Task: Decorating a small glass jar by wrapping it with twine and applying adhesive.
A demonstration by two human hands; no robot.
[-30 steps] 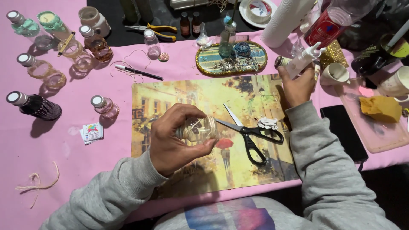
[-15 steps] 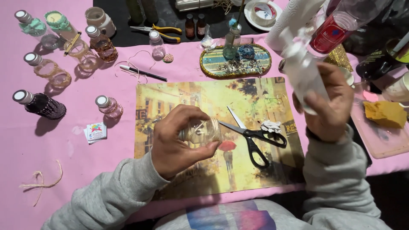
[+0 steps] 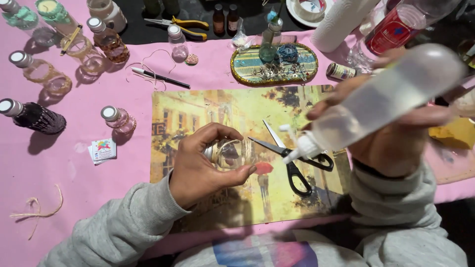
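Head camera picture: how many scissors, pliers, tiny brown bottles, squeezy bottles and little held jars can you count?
Scissors: 1
Pliers: 1
Tiny brown bottles: 2
Squeeze bottle, in the right hand: 1
Small glass jar, in the left hand: 1
Total: 6

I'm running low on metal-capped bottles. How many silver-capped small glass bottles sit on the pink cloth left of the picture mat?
4: one by the mat's left edge, a dark one at the far left, one above it, one near the top. Others at the top-left corner are cut off.
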